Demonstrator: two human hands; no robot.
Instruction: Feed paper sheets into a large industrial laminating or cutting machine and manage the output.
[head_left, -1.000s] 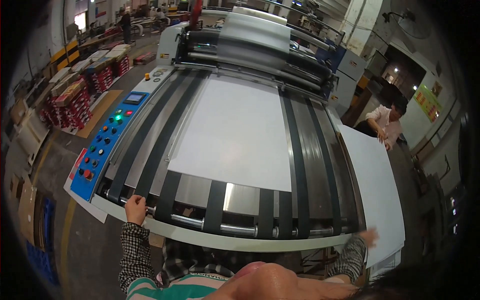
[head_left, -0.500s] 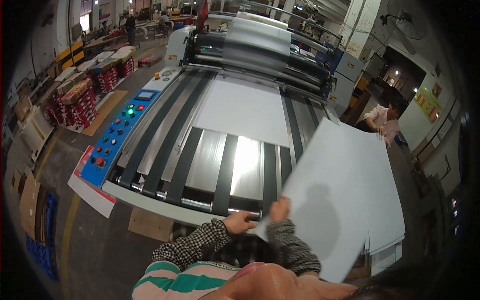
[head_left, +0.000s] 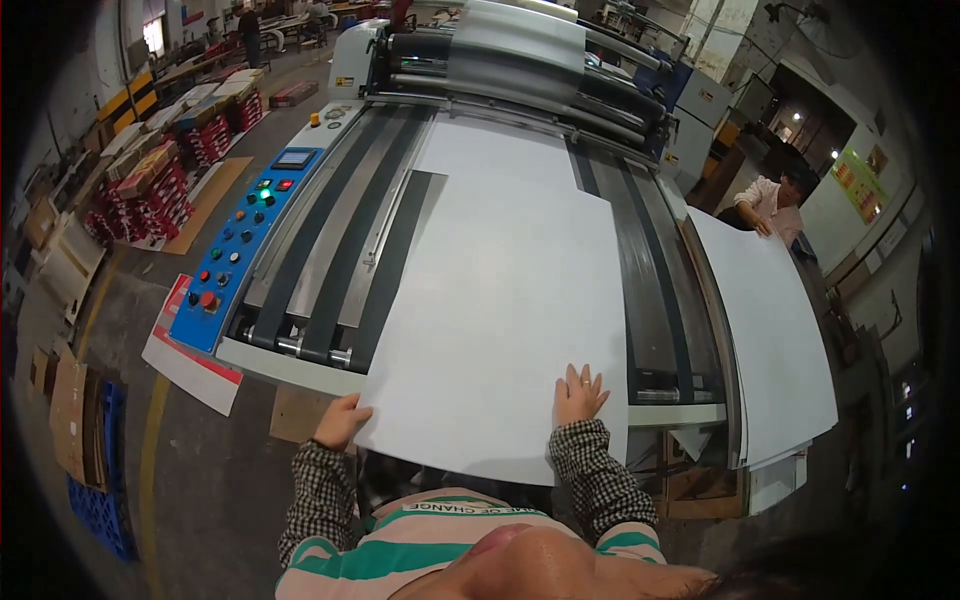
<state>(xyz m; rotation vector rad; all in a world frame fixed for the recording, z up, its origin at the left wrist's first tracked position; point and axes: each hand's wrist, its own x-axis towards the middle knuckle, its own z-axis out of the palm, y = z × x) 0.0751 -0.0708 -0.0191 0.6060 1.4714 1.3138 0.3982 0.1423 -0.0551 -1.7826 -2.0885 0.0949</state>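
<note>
1. The left hand (head_left: 342, 422) pinches the left edge of a large white sheet (head_left: 500, 320) close to its near corner, with the fingers partly hidden by the paper
2. The right hand (head_left: 580, 396) lies palm down on top of the same sheet, near its right edge, fingers spread
3. The sheet lies over the dark belts (head_left: 655, 260) of the machine's feed table, its near edge hanging past the table toward the person
4. Farther up the belts, another white sheet (head_left: 500, 145) reaches toward the rollers (head_left: 415, 55); the two sheets meet or overlap, and which I cannot tell
5. Left of the belts is a blue control panel (head_left: 245, 240) with coloured buttons, one glowing green
6. Right of the table stands a stack of white sheets (head_left: 775, 340), with a co-worker (head_left: 775, 205) at its far end, one hand at the paper
7. Piles of boxes (head_left: 155, 190) stand on the floor at left
</note>
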